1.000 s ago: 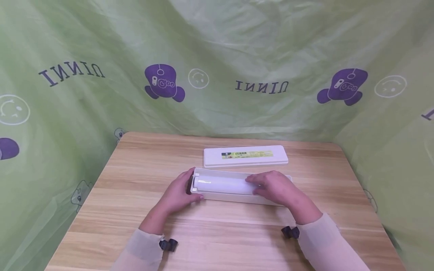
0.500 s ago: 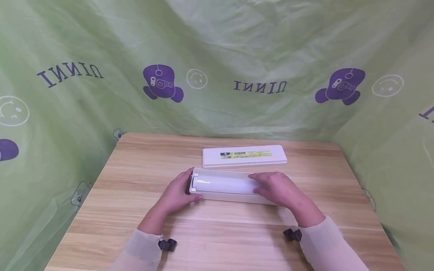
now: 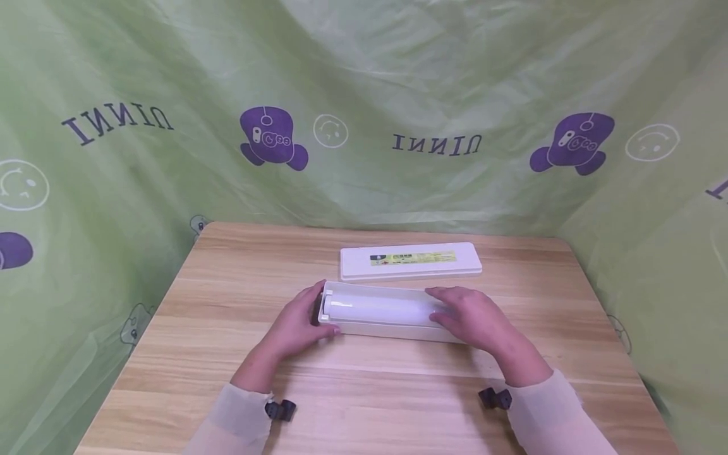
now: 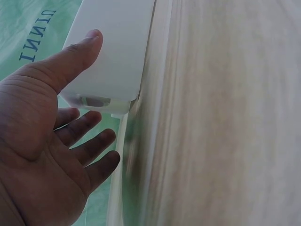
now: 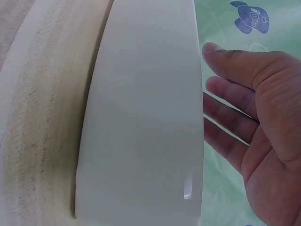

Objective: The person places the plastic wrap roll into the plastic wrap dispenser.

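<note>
A long white box [image 3: 392,332] lies without its lid on the table, a smooth white roll [image 3: 375,309] inside it, apparently of plastic film. My left hand [image 3: 298,323] holds the box's left end, thumb along the front wall and fingers round the end and back corner. In the left wrist view, the thumb lies against the white wall [image 4: 122,52]. Over the right part of the roll is my right hand [image 3: 469,314], fingers loosely bent, gripping nothing visible. Its fingertips are partly hidden behind the box wall [image 5: 141,117] in the right wrist view, so contact is unclear.
Behind the box lies a white lid [image 3: 409,268] with a green and yellow label [image 3: 412,258]. The wood-grain table [image 3: 364,392] is enclosed by a green printed curtain [image 3: 364,189] at the back and sides.
My right hand has shifted a little to the right along the roll, uncovering more of it. The left hand, box and lid stay in place.
</note>
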A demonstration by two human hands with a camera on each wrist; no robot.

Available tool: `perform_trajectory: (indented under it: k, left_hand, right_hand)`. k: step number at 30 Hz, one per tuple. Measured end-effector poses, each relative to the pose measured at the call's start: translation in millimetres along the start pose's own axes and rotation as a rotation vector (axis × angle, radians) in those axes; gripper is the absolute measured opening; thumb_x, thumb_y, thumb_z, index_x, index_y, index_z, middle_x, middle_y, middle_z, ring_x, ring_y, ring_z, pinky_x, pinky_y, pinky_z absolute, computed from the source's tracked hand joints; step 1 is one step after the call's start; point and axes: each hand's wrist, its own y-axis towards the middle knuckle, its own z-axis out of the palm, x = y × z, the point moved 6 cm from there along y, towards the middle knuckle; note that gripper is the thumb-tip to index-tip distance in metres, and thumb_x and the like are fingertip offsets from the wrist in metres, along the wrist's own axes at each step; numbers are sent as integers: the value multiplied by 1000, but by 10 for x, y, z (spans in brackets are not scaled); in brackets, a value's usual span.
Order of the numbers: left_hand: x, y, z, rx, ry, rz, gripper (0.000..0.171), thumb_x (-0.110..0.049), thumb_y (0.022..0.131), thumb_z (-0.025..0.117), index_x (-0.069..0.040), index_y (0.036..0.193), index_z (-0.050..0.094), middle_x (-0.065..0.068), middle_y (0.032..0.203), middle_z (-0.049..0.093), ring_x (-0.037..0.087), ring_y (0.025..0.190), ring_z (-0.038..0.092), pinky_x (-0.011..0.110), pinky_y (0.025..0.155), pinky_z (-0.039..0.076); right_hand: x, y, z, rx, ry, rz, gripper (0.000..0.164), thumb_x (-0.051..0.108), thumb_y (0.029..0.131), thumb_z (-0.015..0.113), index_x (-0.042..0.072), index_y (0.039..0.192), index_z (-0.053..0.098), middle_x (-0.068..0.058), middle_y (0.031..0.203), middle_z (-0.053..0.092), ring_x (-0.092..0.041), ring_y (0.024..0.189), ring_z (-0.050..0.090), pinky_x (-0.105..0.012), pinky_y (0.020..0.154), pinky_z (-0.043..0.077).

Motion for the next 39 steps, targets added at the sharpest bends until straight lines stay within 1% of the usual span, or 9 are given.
perform_trajectory:
  k: [5,9,16,19,22,32,39]
  left_hand:
    - [7,5,1,7,-7,-4,112,-46,74,93,-14,163,33,13,157,47,35,145,43,52,122,33]
    - [26,15,0,5,-9,-2,111,-47,74,93,-14,163,34,13,156,48,35,145,43,51,122,33]
    - [23,9,-2,8,-10,-11,112,-47,74,93,-14,163,34,14,157,47,36,145,43,53,122,33]
    - [19,4,2,11,-10,-20,113,-48,74,93,-14,163,34,14,157,47,36,146,43,53,122,32]
    - [8,3,1,10,-11,-14,113,-48,73,93,-13,163,33,15,157,47,37,146,42,54,122,32]
    - [9,4,-7,5,-3,-23,114,-49,73,93,-14,163,33,16,159,44,39,147,41,54,122,31]
    - [-11,-4,-12,5,-5,-20,114,-49,74,92,-12,163,32,18,160,43,40,147,40,57,122,31]
  right_hand:
    - [-19,-50,-13,-5,8,24,51,26,90,83,10,136,69,-8,131,71,-28,121,68,-50,103,55]
    - [-46,-94,-15,-34,21,31,53,27,89,85,10,136,69,-8,132,71,-29,122,67,-51,104,54]
    - [-73,-157,-35,-103,25,-5,55,25,87,86,6,135,69,-11,131,71,-32,121,67,-52,103,54]
    - [-95,-183,-39,-123,31,-6,57,25,87,86,5,137,67,-12,132,70,-33,121,67,-53,104,53]
    - [-120,-210,-44,-138,39,-2,59,27,87,86,5,139,66,-12,133,70,-33,122,66,-53,104,53]
    - [-193,-307,-47,-140,75,38,75,36,85,87,4,146,58,-15,144,61,-37,132,58,-56,110,47]
    - [-230,-355,-49,-147,62,44,79,39,84,87,3,147,56,-18,147,59,-39,135,55,-58,112,44]
